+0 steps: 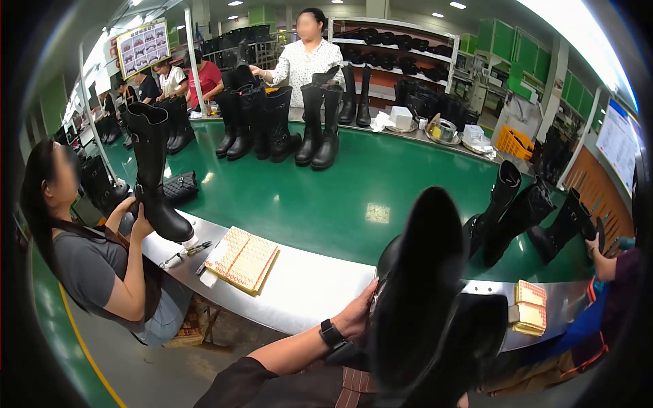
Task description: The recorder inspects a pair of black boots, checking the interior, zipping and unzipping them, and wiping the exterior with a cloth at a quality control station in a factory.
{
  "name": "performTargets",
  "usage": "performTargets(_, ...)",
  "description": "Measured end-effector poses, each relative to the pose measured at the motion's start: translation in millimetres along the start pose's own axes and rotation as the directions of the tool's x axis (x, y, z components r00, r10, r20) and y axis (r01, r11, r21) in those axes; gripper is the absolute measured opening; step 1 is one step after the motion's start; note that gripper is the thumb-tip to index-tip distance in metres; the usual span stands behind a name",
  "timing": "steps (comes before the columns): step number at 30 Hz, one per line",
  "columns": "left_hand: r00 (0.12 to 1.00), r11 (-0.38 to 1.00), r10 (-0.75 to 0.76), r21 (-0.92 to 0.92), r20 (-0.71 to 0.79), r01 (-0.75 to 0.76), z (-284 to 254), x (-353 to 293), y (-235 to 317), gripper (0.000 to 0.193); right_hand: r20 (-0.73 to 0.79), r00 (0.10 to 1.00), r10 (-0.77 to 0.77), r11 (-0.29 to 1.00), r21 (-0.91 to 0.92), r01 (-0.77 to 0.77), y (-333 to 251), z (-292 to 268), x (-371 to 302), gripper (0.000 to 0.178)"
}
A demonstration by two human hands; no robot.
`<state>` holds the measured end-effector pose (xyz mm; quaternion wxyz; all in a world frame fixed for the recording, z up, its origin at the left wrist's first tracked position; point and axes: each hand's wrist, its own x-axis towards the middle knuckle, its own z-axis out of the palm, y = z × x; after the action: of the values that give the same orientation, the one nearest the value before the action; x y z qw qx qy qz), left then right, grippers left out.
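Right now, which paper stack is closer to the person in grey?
The left stack, on the metal strip left of your left hand; the right stack lies right of the boot you hold.

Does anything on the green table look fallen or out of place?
A black quilted item, probably a boot, lies on its side at the left of the glossy green table, while the tall black boots along its far edge stand upright.

- We see grey floor (105, 340) bounded by a yellow line (77, 333).
- Before us spreads a green tabletop (326, 211) with a metal border (320, 277).
- Behind it, we make out white shelving (454, 60) and what look like green cabinets (502, 42).
- Overhead, we have a bright strip light (583, 37).
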<state>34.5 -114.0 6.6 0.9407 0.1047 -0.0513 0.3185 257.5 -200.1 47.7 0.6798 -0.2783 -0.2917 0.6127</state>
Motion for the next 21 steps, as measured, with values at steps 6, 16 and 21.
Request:
performTargets(6, 0.982, 0.999, -0.044, -0.004, 0.182, 0.045, 15, 0, 8, 0.057, -0.02, 0.99, 0.14, 0.961, 0.244, -0.132, 12, -7, 1, 0.046)
performTargets(16, 1.0, 0.989, -0.013, 0.146, 0.006, 0.012, 28, 3, 12, 0.051, 0.094, 0.952, 0.292, 0.922, 0.236, -0.306, 0, -5, 6, 0.053)
performTargets(21, 0.995, 0.987, 0.094, 0.128, 0.01, -0.095, 35, 3, 20, 0.056, 0.054, 0.959, 0.278, 0.878, 0.391, -0.277, -8, 9, 1, 0.058)
